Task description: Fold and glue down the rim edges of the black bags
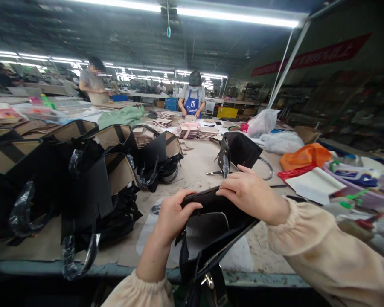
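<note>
A black handbag (208,230) stands open at the table's front edge, its dark inside facing me and a metal clasp hanging low at the front. My left hand (174,215) pinches the bag's upper rim at the left corner, thumb inside. Farther right along the same rim, my right hand (251,194) grips the edge between thumb and fingers. Just beyond my hands sits another black handbag (243,149) with a plastic-wrapped handle. Most of the held bag's far side is hidden from me.
Several black handbags (86,192) with beige linings crowd the left of the table. Stacks of flat pieces (188,130) lie farther back, near a person in a blue apron (192,102). To the right are an orange bag (305,156), a white sheet (315,185) and a purple basin (355,196).
</note>
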A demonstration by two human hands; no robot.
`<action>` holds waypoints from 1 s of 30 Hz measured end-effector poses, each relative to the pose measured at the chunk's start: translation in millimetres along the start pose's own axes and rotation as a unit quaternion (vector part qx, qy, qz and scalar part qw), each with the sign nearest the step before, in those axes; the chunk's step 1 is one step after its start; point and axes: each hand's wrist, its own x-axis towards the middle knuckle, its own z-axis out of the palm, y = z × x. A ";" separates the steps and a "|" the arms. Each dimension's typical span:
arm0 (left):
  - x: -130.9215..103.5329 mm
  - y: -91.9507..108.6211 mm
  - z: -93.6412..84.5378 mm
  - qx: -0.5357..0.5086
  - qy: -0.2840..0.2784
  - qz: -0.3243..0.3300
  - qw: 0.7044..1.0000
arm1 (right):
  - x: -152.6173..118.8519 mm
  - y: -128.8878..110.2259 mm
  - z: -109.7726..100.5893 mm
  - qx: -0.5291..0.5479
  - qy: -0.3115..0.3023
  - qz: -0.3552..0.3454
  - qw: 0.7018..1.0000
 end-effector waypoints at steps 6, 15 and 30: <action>0.4 -1.9 7.8 -0.009 0.039 0.011 0.999 | 1.8 -1.1 1.3 -0.017 -0.007 0.021 1.000; 1.9 -2.3 8.1 0.013 0.036 0.001 0.999 | 3.2 -3.8 -3.2 -0.020 -0.013 0.039 0.999; 7.6 0.7 5.9 0.109 -0.001 0.060 0.992 | 4.4 -2.5 -0.8 -0.047 -0.005 0.061 0.997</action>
